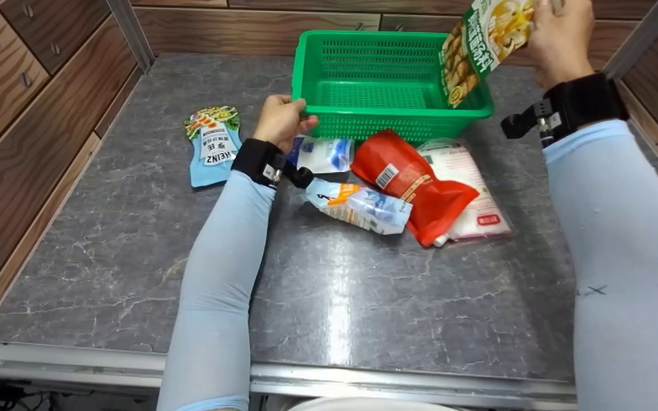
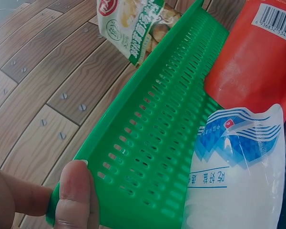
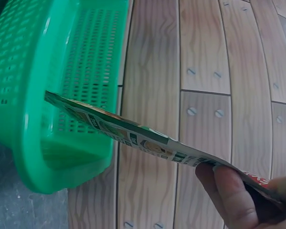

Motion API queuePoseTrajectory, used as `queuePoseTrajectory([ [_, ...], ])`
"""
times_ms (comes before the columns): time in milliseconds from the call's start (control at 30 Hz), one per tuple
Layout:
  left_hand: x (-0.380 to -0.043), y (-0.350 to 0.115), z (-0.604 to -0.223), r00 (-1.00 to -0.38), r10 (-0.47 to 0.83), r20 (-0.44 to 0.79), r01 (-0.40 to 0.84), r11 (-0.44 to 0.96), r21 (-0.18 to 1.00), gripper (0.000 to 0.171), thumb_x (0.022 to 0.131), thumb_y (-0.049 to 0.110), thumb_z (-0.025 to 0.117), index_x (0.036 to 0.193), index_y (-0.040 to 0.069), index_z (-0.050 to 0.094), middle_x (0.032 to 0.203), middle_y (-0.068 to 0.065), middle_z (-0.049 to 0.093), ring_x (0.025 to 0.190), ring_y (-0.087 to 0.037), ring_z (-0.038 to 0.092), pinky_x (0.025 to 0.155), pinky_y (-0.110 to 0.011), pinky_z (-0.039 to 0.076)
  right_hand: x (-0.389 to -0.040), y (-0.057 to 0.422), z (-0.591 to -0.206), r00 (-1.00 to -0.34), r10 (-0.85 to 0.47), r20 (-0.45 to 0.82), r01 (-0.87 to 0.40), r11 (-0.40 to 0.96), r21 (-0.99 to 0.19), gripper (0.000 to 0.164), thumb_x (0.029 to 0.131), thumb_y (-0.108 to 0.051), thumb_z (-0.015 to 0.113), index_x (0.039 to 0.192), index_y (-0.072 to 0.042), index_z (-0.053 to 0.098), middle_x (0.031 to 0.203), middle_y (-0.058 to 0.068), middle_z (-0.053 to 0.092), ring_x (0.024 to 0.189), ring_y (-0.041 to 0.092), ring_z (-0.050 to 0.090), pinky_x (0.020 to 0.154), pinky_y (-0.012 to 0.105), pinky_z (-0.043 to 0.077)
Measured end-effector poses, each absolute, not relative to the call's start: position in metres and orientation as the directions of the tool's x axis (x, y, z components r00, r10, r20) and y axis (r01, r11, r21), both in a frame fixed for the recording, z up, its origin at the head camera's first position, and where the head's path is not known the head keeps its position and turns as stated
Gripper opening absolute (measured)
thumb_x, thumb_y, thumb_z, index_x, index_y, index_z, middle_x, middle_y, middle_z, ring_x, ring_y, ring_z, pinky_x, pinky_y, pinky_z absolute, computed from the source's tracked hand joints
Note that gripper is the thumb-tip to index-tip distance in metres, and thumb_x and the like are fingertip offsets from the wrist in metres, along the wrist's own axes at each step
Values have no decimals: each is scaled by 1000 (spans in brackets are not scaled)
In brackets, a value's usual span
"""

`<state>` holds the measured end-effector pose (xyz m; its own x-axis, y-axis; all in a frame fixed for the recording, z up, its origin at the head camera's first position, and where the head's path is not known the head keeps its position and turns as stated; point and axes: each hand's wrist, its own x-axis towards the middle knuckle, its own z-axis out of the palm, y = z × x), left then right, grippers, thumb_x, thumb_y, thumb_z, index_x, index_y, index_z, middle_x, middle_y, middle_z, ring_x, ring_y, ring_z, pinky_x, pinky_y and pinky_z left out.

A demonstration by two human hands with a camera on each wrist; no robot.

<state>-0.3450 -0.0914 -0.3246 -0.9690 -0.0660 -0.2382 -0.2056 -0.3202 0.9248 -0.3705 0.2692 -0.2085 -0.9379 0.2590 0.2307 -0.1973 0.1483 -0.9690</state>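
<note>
My left hand [image 1: 284, 121] grips the near left corner of a green plastic basket [image 1: 386, 112], thumb and fingers pinching its rim [image 2: 115, 93]. At the upper right, my right hand [image 1: 564, 41] pinches the end of a green and yellow food packet [image 1: 486, 43] with mushrooms pictured on it. The packet hangs at a slant, its lower end inside the basket's right side. Seen from the right wrist, the packet [image 3: 148, 138] is nearly edge-on, held between the thumb and fingers [image 3: 231, 191]. The basket's visible floor is bare.
In front of the basket lie a white and blue salt bag [image 1: 323, 155], a light blue pouch [image 1: 363, 206], a red pouch [image 1: 414, 185] and a white bag in clear plastic [image 1: 474, 194]. A blue Heinz pouch [image 1: 213, 145] lies left. Wood-patterned panels [image 1: 260, 25] stand behind.
</note>
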Motion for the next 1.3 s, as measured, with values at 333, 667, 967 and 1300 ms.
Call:
queuePoseTrajectory([
  [333, -341, -93, -325, -978, -47, -204, -179, -323, 929, 25, 95, 6, 43, 117, -8, 43, 106, -18, 46, 64, -20, 56, 64, -25, 54, -382, 268, -220, -903, 254, 346, -100, 659, -745, 19, 96, -31, 40, 98, -19, 55, 69, -4, 39, 55, 6, 33, 50, 22, 27],
  [667, -340, -92, -324, -973, -45, -227, -201, -316, 927, 28, 95, 7, 43, 119, -7, 41, 108, -17, 44, 63, -20, 57, 65, -25, 54, -387, 270, -235, -916, 249, 315, -47, 711, -701, 23, 96, -33, 40, 102, -15, 53, 76, -7, 42, 65, 7, 37, 60, 25, 27],
  [967, -340, -90, -322, -973, -50, -227, -201, -311, 929, 27, 95, 7, 43, 119, -6, 40, 107, -18, 44, 62, -20, 57, 64, -25, 54, -390, 269, -242, -917, 273, 289, 3, 732, -681, 38, 96, -35, 40, 122, -13, 56, 105, 1, 57, 88, 12, 48, 67, 21, 34],
  [1300, -340, -88, -325, -971, -52, -232, -204, -320, 925, 27, 95, 7, 44, 118, -7, 42, 102, -17, 46, 63, -20, 57, 68, -26, 54, -395, 269, -253, -920, 256, 296, 32, 803, -595, 43, 96, -37, 37, 125, -9, 54, 120, 10, 58, 108, 22, 51, 82, 30, 39],
])
